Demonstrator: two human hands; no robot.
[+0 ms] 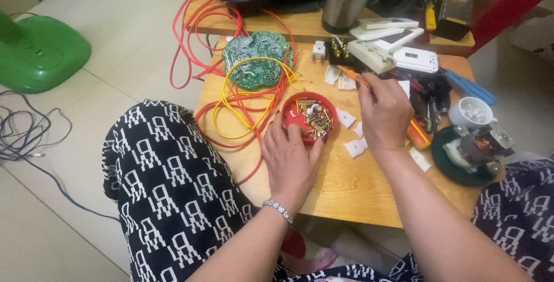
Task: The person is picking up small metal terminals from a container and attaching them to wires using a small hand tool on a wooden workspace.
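Left hand (291,158): fingers spread flat, steadying the red dish (309,117) of screws near the table's (346,192) front edge.
Right hand (384,114): fingers pinched on an orange screwdriver (348,72).
Risk: a nudge could tip the dish and scatter the screws.

A round red dish (294,121) sits flat on the wooden worktop (346,184), holding a loose heap of small brass-coloured screws (316,119) piled toward its right side. An orange-handled screwdriver (350,73) lies just beyond it, tilted, its handle partly hidden, its tip not discernible.
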